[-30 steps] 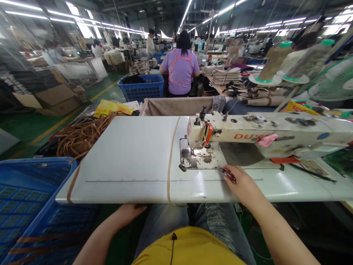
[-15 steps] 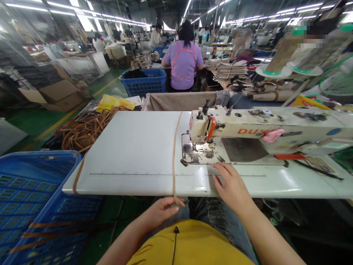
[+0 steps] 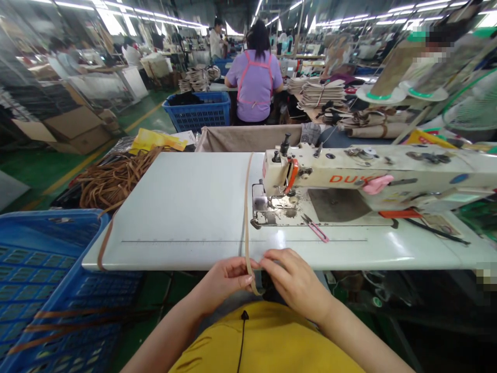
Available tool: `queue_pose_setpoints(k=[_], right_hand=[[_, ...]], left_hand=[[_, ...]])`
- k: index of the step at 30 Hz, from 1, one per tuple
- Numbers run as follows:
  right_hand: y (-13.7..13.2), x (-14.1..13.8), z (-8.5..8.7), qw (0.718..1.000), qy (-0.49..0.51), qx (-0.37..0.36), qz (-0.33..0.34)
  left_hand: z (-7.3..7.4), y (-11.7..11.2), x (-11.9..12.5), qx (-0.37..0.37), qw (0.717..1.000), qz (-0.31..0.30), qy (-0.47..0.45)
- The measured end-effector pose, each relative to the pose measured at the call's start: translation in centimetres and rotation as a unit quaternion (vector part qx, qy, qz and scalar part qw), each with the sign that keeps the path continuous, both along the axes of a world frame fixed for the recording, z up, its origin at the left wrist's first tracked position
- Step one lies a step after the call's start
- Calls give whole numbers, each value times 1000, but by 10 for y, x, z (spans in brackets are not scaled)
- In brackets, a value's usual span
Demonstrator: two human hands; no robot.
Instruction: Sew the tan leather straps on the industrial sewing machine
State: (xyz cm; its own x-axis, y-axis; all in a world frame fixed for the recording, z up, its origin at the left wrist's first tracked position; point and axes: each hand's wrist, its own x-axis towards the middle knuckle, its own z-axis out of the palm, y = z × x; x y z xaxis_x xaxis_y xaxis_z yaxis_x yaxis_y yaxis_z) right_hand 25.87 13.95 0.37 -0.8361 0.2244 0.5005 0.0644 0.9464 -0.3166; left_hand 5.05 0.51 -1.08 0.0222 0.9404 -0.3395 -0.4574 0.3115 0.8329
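Note:
A narrow tan strap (image 3: 247,207) runs down the white sewing table (image 3: 182,207) and over its front edge. My left hand (image 3: 229,274) is closed on the strap near its lower end, which curls below the fingers. Close beside it, my right hand (image 3: 295,280) has thumb and fingers pinched together near the left fingertips; what they hold, if anything, is too small to make out. Pink-handled thread snips (image 3: 316,229) lie at the front of the machine bed. The sewing machine (image 3: 318,171) stands to the right of the strap.
At left, a blue plastic crate (image 3: 42,254) stands against the table, with brown straps hanging by it. A heap of brown straps (image 3: 116,178) lies beyond the table's left edge. Behind the table is a fabric-lined bin (image 3: 248,139); a person in purple (image 3: 254,85) sits farther off.
My right hand has moved left from the machine bed to beside my left hand, uncovering the snips. My left hand has come up slightly with the strap end.

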Motion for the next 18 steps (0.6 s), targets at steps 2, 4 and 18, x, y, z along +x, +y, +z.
queue_pose_setpoints(k=[2,4,18], right_hand=[[-3,-2,-2,999,5,16,31],[-3,-3,-4,1000,14,9,24],[-10,7,-11,871,-97,-481,-13]], left_hand=[[5,7,1,3,1000,14,-4],[11,15,0,0,999,30,12],[18,63,14,24,996,70,55]])
